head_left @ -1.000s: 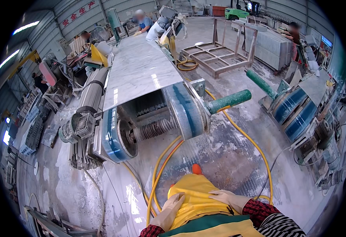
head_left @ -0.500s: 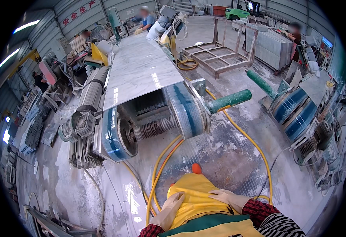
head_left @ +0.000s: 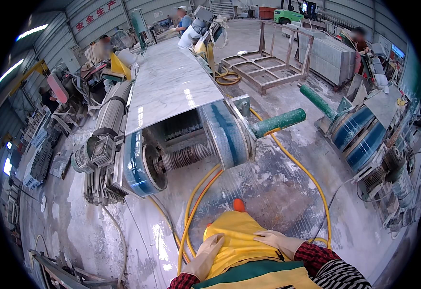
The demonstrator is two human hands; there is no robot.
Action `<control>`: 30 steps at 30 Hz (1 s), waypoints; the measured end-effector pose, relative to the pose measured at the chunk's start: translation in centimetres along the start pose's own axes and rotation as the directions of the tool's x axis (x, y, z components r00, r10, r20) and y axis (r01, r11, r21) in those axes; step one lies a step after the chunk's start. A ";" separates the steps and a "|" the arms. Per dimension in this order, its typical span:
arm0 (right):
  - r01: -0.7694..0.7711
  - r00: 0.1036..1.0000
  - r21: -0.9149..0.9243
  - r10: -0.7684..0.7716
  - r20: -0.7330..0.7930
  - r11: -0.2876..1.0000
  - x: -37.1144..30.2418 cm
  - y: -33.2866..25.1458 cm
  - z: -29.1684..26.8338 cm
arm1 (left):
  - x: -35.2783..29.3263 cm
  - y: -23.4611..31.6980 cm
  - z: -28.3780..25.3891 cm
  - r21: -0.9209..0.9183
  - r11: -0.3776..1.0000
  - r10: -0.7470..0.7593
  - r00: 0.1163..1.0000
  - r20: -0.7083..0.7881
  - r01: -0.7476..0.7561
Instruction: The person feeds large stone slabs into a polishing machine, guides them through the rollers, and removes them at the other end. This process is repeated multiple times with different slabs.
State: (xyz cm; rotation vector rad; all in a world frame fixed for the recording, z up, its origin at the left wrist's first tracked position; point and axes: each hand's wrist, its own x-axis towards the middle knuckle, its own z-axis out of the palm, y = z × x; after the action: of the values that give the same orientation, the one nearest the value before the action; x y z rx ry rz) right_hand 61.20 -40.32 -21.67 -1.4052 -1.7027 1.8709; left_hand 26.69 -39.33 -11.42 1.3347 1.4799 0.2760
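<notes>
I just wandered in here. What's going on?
Someone in a yellow apron is standing at the end of a machine, with both gloved hands resting on the apron: the left hand on one side, the right hand on the other. Neither hand touches the veined marble slab, which lies ahead on the machine's blue belts. Beyond it stands another person in a blue top. Yellow hoses run across the floor.

"Where are the hands (head_left: 212, 249)?"
"On the apron (head_left: 242, 233), left and right."
"And ahead?"
"The conveyor (head_left: 226, 132), a slab (head_left: 172, 82) lying on it."
"To its right?"
"A frame (head_left: 282, 83) on the floor (head_left: 268, 192), left of a stack (head_left: 333, 60)."
</notes>
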 end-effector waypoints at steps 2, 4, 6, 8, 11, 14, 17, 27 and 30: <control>-0.007 1.000 0.020 0.007 -0.002 1.000 -0.1 -0.6 0.0 | -0.1 0.3 -0.1 0.011 1.000 -0.027 1.000 0.002 0.027; -0.022 1.000 -0.075 0.022 -0.002 0.997 -0.6 -2.6 -0.1 | -0.1 0.1 -0.1 -0.004 1.000 -0.027 1.000 0.000 0.027; -0.028 1.000 -0.182 0.030 0.007 0.983 -1.1 -4.1 -0.3 | -0.3 -0.8 0.0 -0.043 0.999 0.003 1.000 -0.004 -0.004; -0.022 0.999 -0.247 0.029 0.025 0.969 -1.3 -4.4 -0.5 | -0.4 -0.1 0.1 -0.051 0.999 -0.015 1.000 -0.011 0.014; 0.147 0.989 -0.251 -0.137 0.060 0.957 -0.2 -0.2 -0.4 | 0.1 -1.1 0.4 -0.080 0.997 -0.004 1.000 -0.005 0.003; 0.112 0.993 -0.331 -0.091 0.079 0.937 -0.8 -2.2 -0.5 | 0.0 -0.9 0.1 -0.053 0.998 -0.028 1.000 0.012 0.029; 0.068 0.997 -0.240 -0.058 0.048 0.968 -1.2 -3.0 -0.4 | -0.5 -0.2 -0.3 -0.018 1.000 -0.020 0.999 0.024 0.021; -0.118 0.991 -0.517 0.135 -0.005 0.848 -2.3 -9.8 -0.3 | -2.1 -0.6 -1.1 0.019 1.000 0.014 1.000 0.001 -0.014; 0.118 0.983 -0.659 -0.181 -0.028 0.743 -0.9 -2.7 -1.4 | -2.4 1.4 -1.4 0.101 0.987 0.125 0.992 -0.025 -0.122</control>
State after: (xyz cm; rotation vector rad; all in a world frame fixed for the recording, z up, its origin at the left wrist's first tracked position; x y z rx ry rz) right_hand 61.60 -39.29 -18.68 -1.4675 -2.4800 1.1218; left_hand 25.92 -40.17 -8.50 1.5110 1.4554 0.3074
